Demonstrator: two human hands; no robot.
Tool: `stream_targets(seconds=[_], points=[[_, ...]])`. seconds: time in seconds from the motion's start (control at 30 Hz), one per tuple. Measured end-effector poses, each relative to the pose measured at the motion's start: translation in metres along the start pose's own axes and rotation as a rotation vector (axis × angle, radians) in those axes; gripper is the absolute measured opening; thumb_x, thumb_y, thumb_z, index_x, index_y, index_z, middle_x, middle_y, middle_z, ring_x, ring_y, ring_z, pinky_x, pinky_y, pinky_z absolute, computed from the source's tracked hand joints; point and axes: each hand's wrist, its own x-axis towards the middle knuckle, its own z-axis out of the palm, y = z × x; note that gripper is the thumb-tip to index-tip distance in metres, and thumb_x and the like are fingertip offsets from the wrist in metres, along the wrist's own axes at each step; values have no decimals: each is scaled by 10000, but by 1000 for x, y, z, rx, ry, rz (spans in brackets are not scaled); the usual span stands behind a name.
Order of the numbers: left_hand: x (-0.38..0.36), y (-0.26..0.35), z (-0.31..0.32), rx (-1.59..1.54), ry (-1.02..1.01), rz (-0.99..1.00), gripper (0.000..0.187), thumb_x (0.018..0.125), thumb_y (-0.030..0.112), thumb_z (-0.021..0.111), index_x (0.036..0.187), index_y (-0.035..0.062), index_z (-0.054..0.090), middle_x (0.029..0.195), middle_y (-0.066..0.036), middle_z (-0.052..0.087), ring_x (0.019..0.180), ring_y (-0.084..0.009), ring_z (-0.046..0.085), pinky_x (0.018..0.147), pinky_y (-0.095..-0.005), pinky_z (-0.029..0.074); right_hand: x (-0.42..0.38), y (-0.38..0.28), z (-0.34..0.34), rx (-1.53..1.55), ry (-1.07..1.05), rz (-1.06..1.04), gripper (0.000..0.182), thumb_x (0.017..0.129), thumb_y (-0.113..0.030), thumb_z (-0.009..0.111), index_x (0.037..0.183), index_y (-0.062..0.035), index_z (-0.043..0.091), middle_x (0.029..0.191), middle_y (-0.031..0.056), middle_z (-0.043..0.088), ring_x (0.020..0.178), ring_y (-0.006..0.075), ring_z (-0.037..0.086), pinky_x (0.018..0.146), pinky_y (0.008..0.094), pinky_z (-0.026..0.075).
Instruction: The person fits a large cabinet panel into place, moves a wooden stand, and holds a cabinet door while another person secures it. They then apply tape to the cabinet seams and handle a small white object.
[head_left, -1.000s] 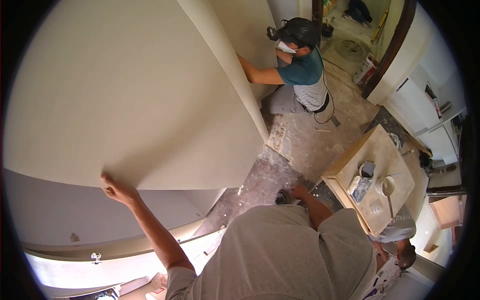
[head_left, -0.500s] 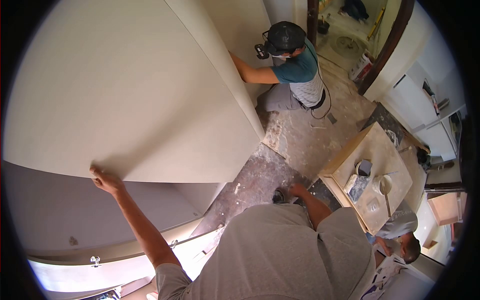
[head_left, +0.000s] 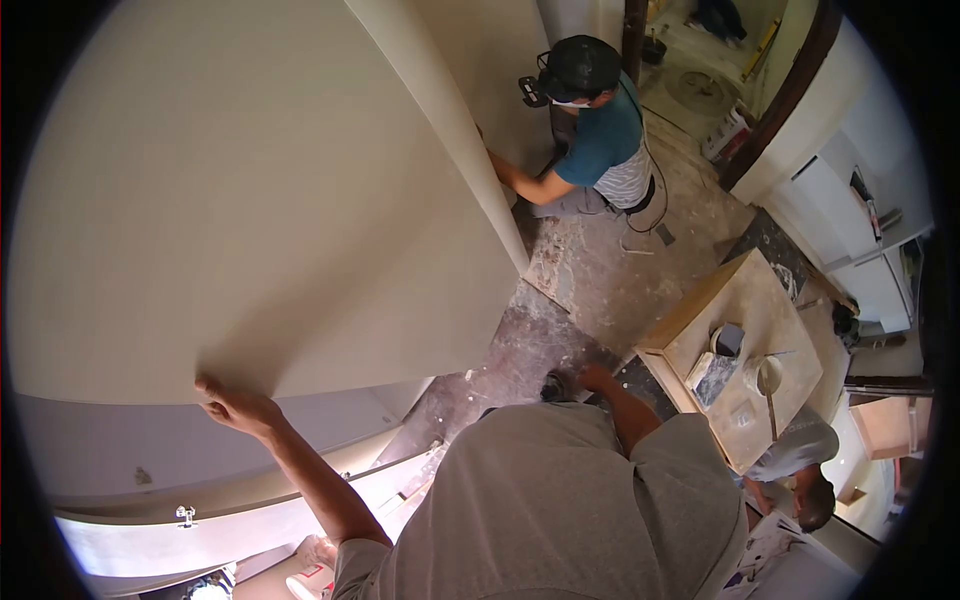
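Observation:
A large cream panel (head_left: 260,200), which looks like a cabinet door, fills the left of the view. My left hand (head_left: 238,408) is closed round its near edge, with the thumb side on the broad face and the other fingers partly out of sight. Below that edge shows a pale cabinet interior (head_left: 300,435). My right hand (head_left: 594,378) hangs low beside my body, close to a dark shoe (head_left: 553,386); its fingers are too small and hidden to read.
Beyond the panel a co-worker in a cap (head_left: 585,65) kneels with hands at its far side. A wooden box (head_left: 700,310) at right bears a tub (head_left: 765,375) and trowel-like tools. Another person (head_left: 800,450) is behind it. A hinge (head_left: 185,515) sits on a lower door edge.
The panel's near edge has come down toward me with my left hand on it, covering more of the cabinet interior. The kneeling co-worker's arm has lowered. My right hand has hardly moved.

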Motion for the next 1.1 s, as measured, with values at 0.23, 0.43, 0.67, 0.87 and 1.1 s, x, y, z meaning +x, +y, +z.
stream_targets(seconds=[0.23, 0.43, 0.67, 0.87, 1.1], points=[[-32, 35, 8, 87, 51, 20, 613, 978, 683, 482, 818, 92, 468, 809, -1, 471, 743, -144, 480, 710, -349, 446, -6, 4, -3, 15, -24, 72, 337, 964, -309, 495, 1078, -92, 727, 1186, 238, 672, 1093, 401, 654, 938, 497, 528], [-11, 9, 8, 14, 59, 31, 505, 1018, 541, 510, 787, 98, 436, 777, 7, 479, 706, -134, 439, 657, -330, 424, 2, 9, 8, 35, -33, 84, 348, 963, -344, 509, 1078, -101, 730, 1210, 234, 663, 1068, 413, 659, 930, 502, 530], [46, -34, 21, -82, 17, 27, 441, 1038, 448, 476, 799, 78, 460, 811, -4, 494, 742, -144, 438, 687, -330, 432, -11, -3, -3, 326, 112, 209, 379, 882, -391, 581, 1026, -82, 748, 1093, 228, 697, 1024, 387, 673, 889, 477, 535], [87, -70, 30, -183, -50, 42, 410, 1058, 411, 441, 852, 62, 504, 880, -4, 535, 792, -150, 484, 713, -324, 456, -39, -11, -13, 497, 125, 337, 434, 862, -419, 591, 1016, -43, 745, 1079, 236, 703, 984, 400, 682, 881, 495, 533], [110, -101, 27, -283, -107, -8, 360, 1061, 352, 502, 895, 39, 569, 868, -6, 560, 782, -133, 512, 697, -308, 468, -52, 0, 2, 353, 18, 350, 427, 903, -413, 561, 1089, -63, 721, 1120, 240, 690, 1021, 425, 669, 892, 517, 528]])
